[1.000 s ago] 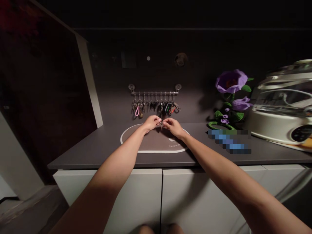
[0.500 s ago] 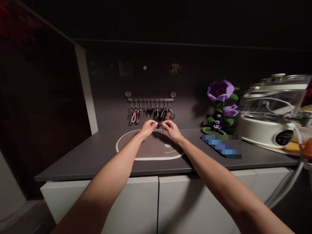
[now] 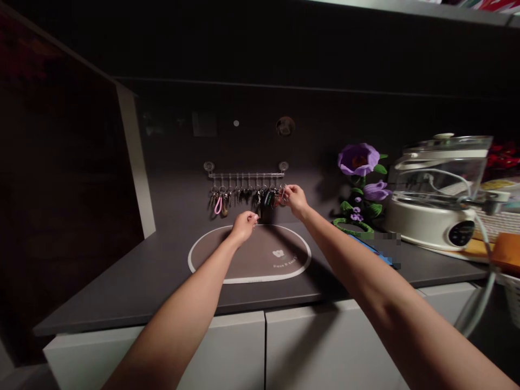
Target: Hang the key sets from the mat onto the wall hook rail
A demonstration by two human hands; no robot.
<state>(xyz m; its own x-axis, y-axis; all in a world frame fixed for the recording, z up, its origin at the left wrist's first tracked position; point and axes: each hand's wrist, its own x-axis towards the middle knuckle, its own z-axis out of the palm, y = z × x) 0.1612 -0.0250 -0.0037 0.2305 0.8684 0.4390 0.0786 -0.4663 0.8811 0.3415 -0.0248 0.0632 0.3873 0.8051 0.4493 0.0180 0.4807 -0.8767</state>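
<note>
A clear rail with hooks is fixed to the dark wall, and several key bunches hang from it, among them one with a pink loop and a black fob. My right hand is at the rail's right end, fingers pinched on a small metal ring with what looks like a key. Lower down, my left hand is closed above the mat, thumb against fingers; what it holds, if anything, is too small to make out. Beneath the hands lies an oval brown mat with a white border.
Purple crocheted flowers stand to the right on the counter, with a blurred blue flat item in front of them. Farther right is a white appliance with a clear cover and a cable. A shelf runs overhead.
My right hand has risen and moved right, from beside my left hand to the rail's right end, with the ring in its fingers. The view has shifted slightly.
</note>
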